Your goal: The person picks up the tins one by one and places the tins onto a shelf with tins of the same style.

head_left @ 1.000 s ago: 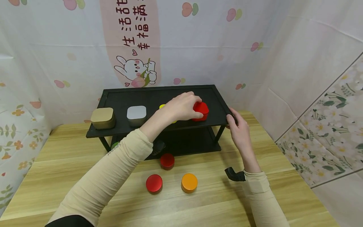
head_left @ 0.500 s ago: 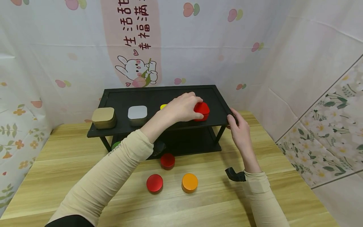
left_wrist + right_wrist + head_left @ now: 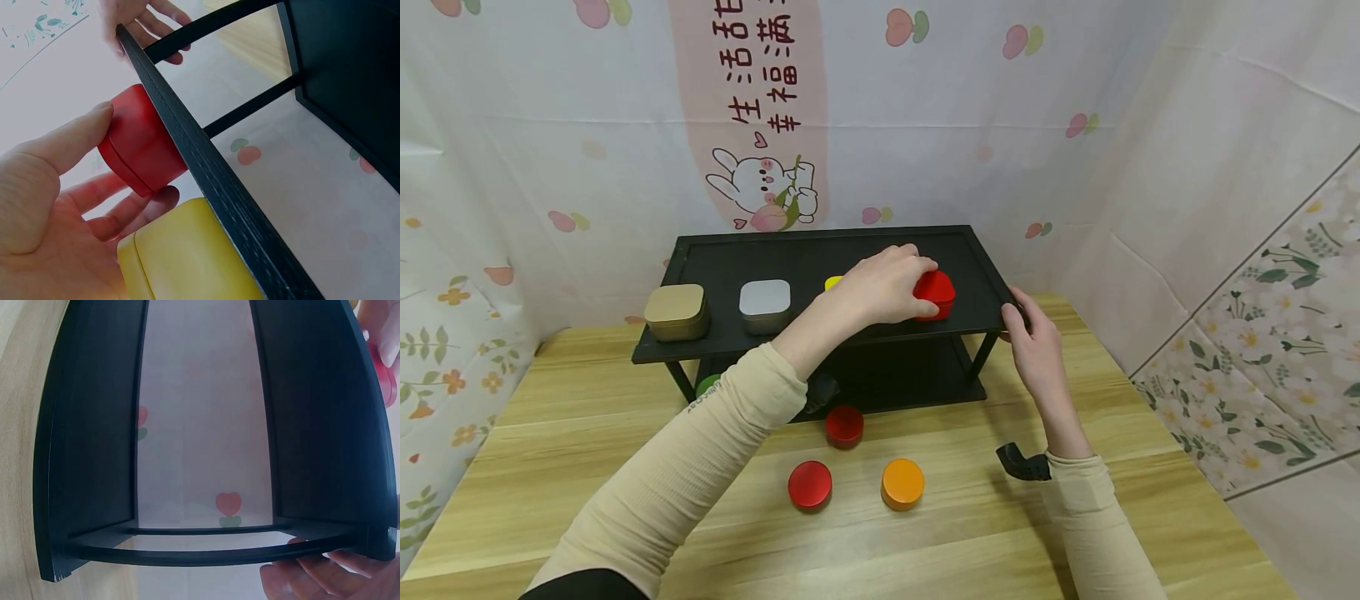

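Note:
In the head view, my left hand [image 3: 883,287] reaches over the black two-tier shelf [image 3: 760,254] and holds a red square tin [image 3: 938,292] on its top board. The left wrist view shows the thumb on one side of the red tin [image 3: 140,140] and the fingers curled round the other. A yellow tin [image 3: 194,253] sits beside it, close to the palm; my hand hides most of it in the head view. My right hand [image 3: 1037,346] grips the shelf's right end, thumb on top. Its fingers [image 3: 319,575] show below that end in the right wrist view.
A gold tin [image 3: 677,312] and a silver tin [image 3: 765,307] stand on the top board's left half. Two round red tins [image 3: 810,485] and an orange one [image 3: 902,483] are on the wooden table [image 3: 970,533]. Something green [image 3: 707,384] shows at the lower tier, partly behind my left sleeve.

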`<action>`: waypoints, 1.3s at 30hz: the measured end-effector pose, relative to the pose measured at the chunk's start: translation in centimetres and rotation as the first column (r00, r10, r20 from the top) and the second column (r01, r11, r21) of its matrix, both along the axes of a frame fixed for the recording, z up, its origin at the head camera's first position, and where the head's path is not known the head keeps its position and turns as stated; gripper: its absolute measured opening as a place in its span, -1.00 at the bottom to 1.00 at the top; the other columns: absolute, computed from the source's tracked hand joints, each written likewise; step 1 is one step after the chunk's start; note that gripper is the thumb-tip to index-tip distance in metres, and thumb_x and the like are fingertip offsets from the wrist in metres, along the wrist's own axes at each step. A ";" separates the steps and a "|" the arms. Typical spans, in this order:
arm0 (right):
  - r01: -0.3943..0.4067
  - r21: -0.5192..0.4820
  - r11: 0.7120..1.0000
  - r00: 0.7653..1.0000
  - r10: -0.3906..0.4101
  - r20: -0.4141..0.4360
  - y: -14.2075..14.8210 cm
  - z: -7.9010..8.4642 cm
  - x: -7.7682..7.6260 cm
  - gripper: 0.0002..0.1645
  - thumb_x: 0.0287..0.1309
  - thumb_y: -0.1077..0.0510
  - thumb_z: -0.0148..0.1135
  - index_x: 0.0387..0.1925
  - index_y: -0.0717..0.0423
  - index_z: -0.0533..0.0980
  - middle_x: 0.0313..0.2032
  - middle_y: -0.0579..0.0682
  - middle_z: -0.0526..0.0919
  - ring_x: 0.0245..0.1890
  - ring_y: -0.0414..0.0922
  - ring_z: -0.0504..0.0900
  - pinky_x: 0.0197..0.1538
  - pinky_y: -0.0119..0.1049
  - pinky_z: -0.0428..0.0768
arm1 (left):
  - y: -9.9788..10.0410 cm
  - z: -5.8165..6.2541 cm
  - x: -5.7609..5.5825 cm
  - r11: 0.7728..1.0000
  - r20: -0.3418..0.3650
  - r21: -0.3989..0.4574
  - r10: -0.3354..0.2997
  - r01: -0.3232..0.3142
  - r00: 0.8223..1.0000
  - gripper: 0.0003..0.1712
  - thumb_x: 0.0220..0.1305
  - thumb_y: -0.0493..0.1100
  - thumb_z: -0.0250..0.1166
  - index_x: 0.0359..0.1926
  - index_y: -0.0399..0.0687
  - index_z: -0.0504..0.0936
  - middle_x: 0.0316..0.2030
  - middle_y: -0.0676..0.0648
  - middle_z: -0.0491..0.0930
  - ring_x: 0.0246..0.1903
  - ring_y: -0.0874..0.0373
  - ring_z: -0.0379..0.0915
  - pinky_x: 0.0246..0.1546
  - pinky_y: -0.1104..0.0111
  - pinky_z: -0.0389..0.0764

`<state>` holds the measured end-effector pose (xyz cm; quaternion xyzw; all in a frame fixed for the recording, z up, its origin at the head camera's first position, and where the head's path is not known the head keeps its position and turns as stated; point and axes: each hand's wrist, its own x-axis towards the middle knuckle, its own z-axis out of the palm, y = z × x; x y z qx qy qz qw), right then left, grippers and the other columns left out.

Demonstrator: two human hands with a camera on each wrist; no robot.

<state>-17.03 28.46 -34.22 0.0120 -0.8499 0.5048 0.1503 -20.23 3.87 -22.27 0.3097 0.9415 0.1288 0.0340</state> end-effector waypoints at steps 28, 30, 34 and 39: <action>-0.003 0.015 1.000 1.000 0.003 -0.008 0.1 -0.1 0.2 -0.34 0.58 -0.21 -0.14 0.55 -0.13 0.26 0.44 0.18 0.44 0.21 0.14 0.62 -0.06 -0.74 0.53 | -2.7 1.2 2.1 0.984 -0.143 0.178 0.046 -0.020 0.989 -0.39 0.43 0.11 0.28 0.43 0.13 0.49 0.27 -0.01 0.51 0.27 0.05 0.41 0.38 0.12 0.45; -0.005 0.015 1.000 1.000 0.005 -0.007 0.0 -0.1 0.2 -0.34 0.58 -0.22 -0.14 0.56 -0.13 0.25 0.45 0.18 0.43 0.21 0.14 0.62 -0.05 -0.74 0.53 | -3.1 1.3 2.5 0.980 -0.154 0.196 0.045 -0.015 0.987 -0.41 0.44 0.11 0.28 0.42 0.15 0.50 0.24 0.00 0.52 0.24 0.05 0.41 0.36 0.13 0.46; -0.004 0.020 1.000 1.000 0.004 -0.007 0.0 0.0 0.2 -0.34 0.58 -0.21 -0.14 0.56 -0.12 0.25 0.44 0.19 0.43 0.20 0.15 0.62 -0.06 -0.75 0.53 | -3.8 1.2 3.2 0.975 -0.180 0.224 0.041 0.000 0.983 -0.42 0.44 0.09 0.29 0.41 0.14 0.51 0.23 0.00 0.54 0.23 0.06 0.42 0.33 0.15 0.49; -0.006 0.023 1.000 1.000 0.006 -0.015 0.0 -0.1 0.2 -0.34 0.58 -0.20 -0.14 0.55 -0.10 0.26 0.44 0.20 0.44 0.20 0.15 0.61 -0.06 -0.76 0.53 | -5.0 0.8 4.3 0.960 -0.211 0.280 0.040 0.021 0.977 -0.43 0.42 0.06 0.31 0.38 0.09 0.54 0.24 -0.02 0.56 0.27 0.05 0.41 0.35 0.14 0.50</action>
